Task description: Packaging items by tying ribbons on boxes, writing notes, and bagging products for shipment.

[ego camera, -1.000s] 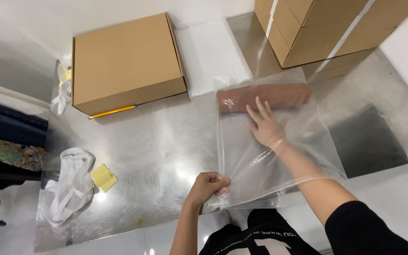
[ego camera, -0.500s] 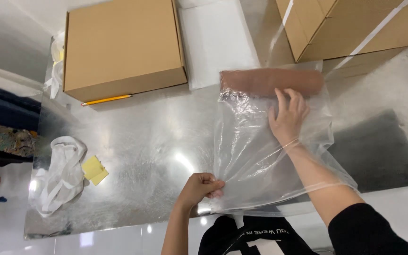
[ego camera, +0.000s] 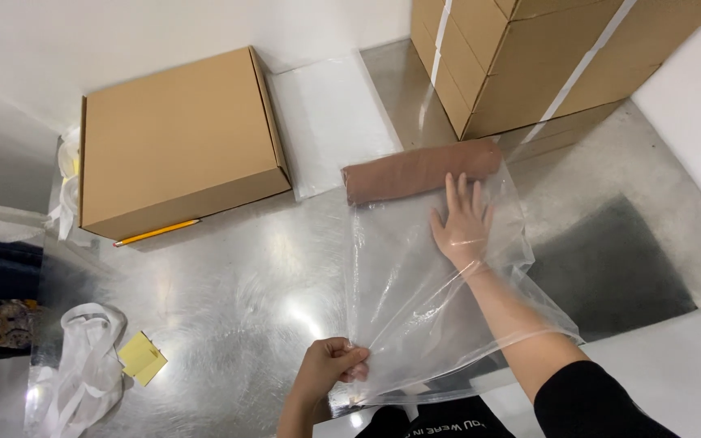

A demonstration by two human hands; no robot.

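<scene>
The steel desk [ego camera: 229, 308] fills most of what I can see, shiny and glaring under the light. At its far right corner stand stacked cartons [ego camera: 545, 57] bound with white strapping; at far left lies a flat box [ego camera: 172, 142] with a pencil [ego camera: 156, 233] just beside its near edge.

In the middle is a big clear bag [ego camera: 415, 300], mouth toward the person, lying on the desk. A brown roll [ego camera: 419, 170] lies across its far end, touching it; whether the roll sits fully inside the film I cannot tell.

The right hand [ego camera: 460, 223] is inside the bag, arm through the mouth, fingers spread flat just short of the roll. The left hand [ego camera: 330, 369] has its fingers clamped on the near corner of the bag's mouth.

Left of that, near the desk's edge, are a crumpled white bag [ego camera: 83, 365] and a yellow notepad [ego camera: 141, 357], well apart from the work.

My worry: the film is thin and slack, so it could bunch under the forearm, or the pinched corner could slip free and let the mouth close. A hard shove might also send the roll askew or unroll it.
</scene>
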